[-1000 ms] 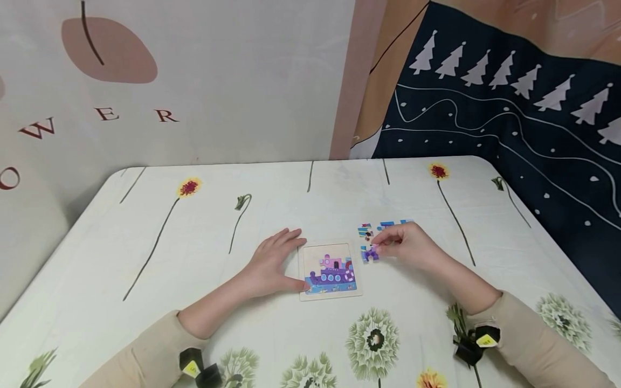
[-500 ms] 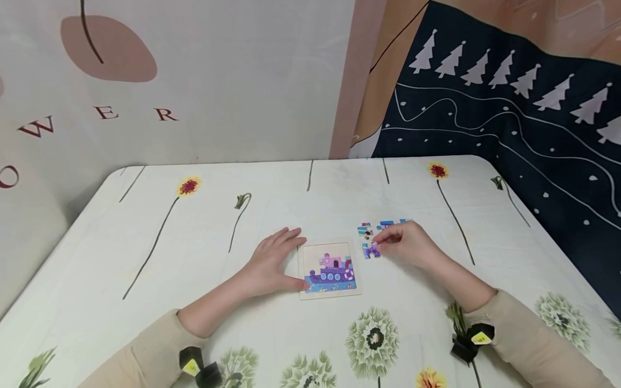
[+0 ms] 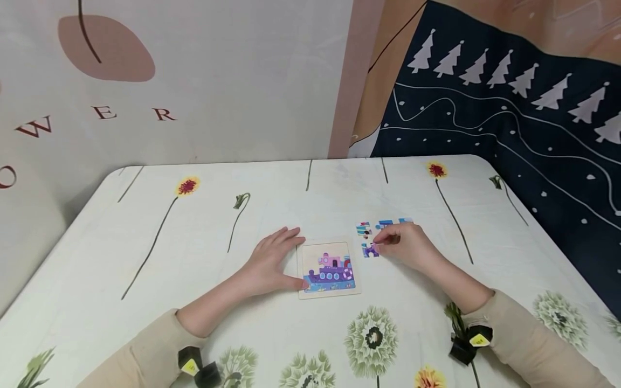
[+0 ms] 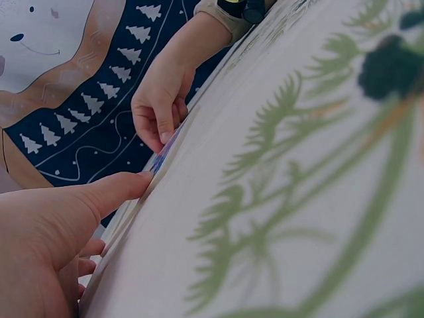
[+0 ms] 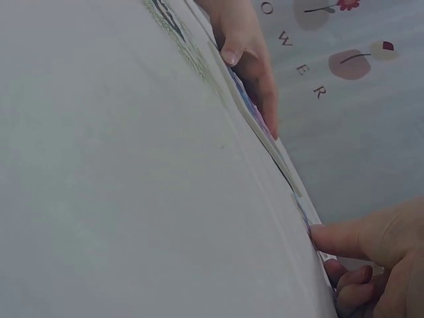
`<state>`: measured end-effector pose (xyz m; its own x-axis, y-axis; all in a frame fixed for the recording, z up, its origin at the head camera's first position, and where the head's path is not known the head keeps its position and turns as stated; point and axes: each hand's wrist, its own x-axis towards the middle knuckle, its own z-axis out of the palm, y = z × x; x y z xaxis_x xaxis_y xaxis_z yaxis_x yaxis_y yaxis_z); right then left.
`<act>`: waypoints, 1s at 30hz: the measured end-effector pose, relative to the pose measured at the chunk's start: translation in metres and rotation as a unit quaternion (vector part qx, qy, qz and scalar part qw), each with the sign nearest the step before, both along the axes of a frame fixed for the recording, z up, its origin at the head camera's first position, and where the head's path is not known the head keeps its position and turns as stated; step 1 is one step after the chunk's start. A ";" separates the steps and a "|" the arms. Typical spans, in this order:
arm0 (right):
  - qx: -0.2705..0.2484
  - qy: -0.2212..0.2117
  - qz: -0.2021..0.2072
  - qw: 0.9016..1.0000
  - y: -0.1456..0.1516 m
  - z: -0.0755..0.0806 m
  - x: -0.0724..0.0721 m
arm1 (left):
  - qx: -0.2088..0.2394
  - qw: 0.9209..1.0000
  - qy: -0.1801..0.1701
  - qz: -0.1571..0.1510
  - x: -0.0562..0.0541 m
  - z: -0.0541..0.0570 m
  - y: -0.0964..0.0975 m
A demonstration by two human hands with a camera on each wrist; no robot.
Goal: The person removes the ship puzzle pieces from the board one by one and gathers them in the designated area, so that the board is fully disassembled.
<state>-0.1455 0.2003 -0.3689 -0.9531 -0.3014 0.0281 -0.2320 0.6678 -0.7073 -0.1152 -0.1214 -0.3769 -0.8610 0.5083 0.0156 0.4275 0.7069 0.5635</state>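
Observation:
A square wooden puzzle board lies on the table, its lower part filled with a purple and pink ship picture. My left hand is spread along the board's left side, thumb on the lower left corner and fingertips by the top left. Right of the board, my right hand pinches the edge of a purple puzzle piece, which is low at the table surface. Behind it lie a striped piece and blue pieces, partly covered by the right hand.
A white flower-printed cloth covers the table. A pale wall hanging and a dark one with trees stand behind it. Black wrist cameras sit at both sleeves.
The purple puzzle piece has shifted slightly away from the person, with my right hand on it. My left hand stays in place on the board.

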 end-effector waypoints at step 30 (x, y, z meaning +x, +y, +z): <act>-0.058 0.010 0.133 0.989 -0.040 0.005 0.029 | -0.001 1.000 -0.002 0.004 -0.001 -0.002 0.000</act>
